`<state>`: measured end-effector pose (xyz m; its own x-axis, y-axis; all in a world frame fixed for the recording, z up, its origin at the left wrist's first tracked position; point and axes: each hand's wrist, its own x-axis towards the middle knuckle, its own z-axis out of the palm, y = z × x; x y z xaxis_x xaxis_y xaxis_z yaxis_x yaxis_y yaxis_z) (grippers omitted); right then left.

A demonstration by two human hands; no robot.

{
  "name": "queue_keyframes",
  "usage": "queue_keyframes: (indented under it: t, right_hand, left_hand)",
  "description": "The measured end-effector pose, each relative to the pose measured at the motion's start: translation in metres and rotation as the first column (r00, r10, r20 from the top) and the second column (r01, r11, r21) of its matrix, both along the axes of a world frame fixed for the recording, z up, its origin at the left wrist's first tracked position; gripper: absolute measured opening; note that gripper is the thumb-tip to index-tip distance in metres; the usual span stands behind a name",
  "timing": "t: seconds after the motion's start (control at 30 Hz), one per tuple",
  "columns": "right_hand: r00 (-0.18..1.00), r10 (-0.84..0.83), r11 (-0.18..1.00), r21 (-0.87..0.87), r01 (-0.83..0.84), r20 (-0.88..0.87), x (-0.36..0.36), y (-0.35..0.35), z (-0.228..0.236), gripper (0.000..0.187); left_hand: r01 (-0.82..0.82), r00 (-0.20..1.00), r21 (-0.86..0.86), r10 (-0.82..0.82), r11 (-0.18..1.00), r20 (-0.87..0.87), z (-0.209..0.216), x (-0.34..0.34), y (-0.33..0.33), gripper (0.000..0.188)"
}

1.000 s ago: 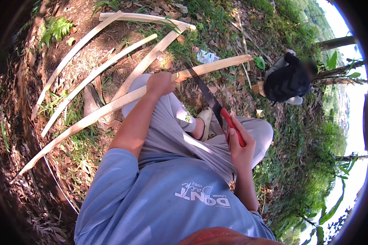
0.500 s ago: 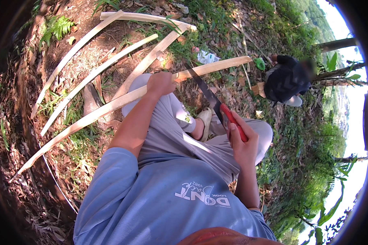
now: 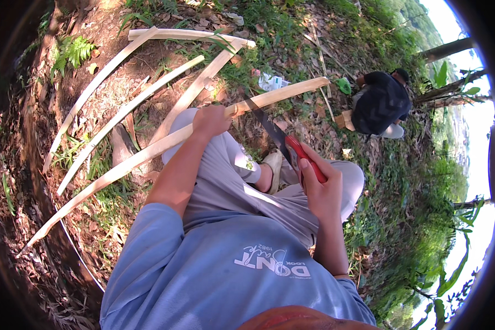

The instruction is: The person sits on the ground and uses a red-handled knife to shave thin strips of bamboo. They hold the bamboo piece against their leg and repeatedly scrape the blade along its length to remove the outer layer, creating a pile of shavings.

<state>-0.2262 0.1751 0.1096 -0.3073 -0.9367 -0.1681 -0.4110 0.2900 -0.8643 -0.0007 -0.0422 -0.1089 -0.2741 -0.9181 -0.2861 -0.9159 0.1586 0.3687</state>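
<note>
My left hand (image 3: 211,121) is closed around a long pale wooden strip (image 3: 291,91), pressing it down by my raised left knee. The strip slants from the lower left up to the right. In my right hand (image 3: 323,184) is the red handle of a handsaw (image 3: 305,158). Its dark blade (image 3: 270,126) crosses the strip just right of my left hand. Whether the teeth have cut into the wood is too small to tell.
More pale wooden strips (image 3: 102,91) lie on the leaf-covered ground at the upper left. Beyond the strip's far end, a person in dark clothing (image 3: 380,103) sits low. A white plastic packet (image 3: 272,82) and a green bag (image 3: 344,85) lie nearby. Tree trunks (image 3: 448,50) stand at right.
The saw's handle has come slightly closer to the strip, with the blade still across it. My left hand keeps its grip. The whole view has shifted a little, and the other person's head has moved.
</note>
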Motion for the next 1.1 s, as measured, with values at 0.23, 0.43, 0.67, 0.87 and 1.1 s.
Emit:
queue_keyframes:
  t: [0.23,0.43,0.67,0.87,1.1]
  right_hand:
    - [0.998,-0.036,0.999,-0.033,0.034,-0.061,-0.001,-0.01,0.008,0.039]
    - [0.995,-0.02,0.997,-0.082,0.012,-0.1,-0.008,-0.008,0.005,0.038]
    - [0.999,-0.036,0.974,-0.225,0.042,0.03,-0.007,-0.002,-0.007,0.041]
    - [1.0,0.008,0.965,-0.262,-0.005,0.011,0.005,-0.079,-0.109,0.042]
    - [0.999,0.04,0.932,-0.362,-0.035,0.005,0.021,-0.135,-0.16,0.039]
  left_hand:
    - [-0.014,1.0,0.032,0.014,0.999,0.013,0.002,-0.002,-0.001,0.038]
    - [-0.005,1.0,0.029,0.005,1.0,0.021,-0.001,-0.003,-0.001,0.038]
    - [-0.022,1.0,-0.018,0.022,1.0,0.001,0.003,-0.004,0.005,0.036]
    - [-0.006,0.999,-0.06,0.008,0.998,0.034,-0.004,-0.005,0.007,0.035]
    - [0.006,1.0,-0.124,-0.009,0.992,-0.024,-0.003,-0.003,0.009,0.034]
